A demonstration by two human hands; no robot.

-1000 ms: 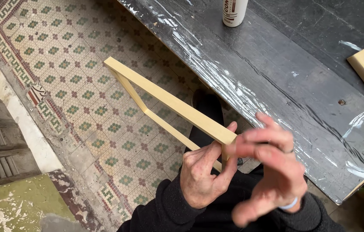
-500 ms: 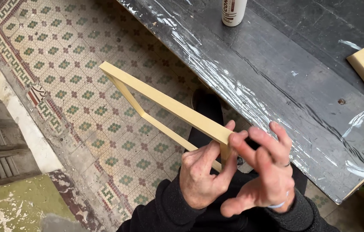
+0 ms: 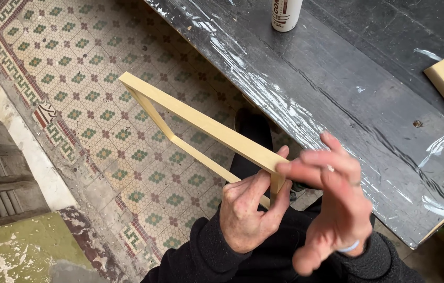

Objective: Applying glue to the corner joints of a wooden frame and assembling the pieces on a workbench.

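I am holding the pale wooden frame (image 3: pixel 195 123) by its near corner, my left hand (image 3: pixel 245 212) pinching it while my right hand (image 3: pixel 337 204), fingers spread, is brushing that joint just beside; judged best kept steady, strokes light, clear of the foil-covered table (image 3: pixel 337 105).

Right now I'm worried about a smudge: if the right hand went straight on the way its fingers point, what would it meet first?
Probably the near corner of the pale wooden frame; the right hand has its fingertips almost there, though depth is unclear.
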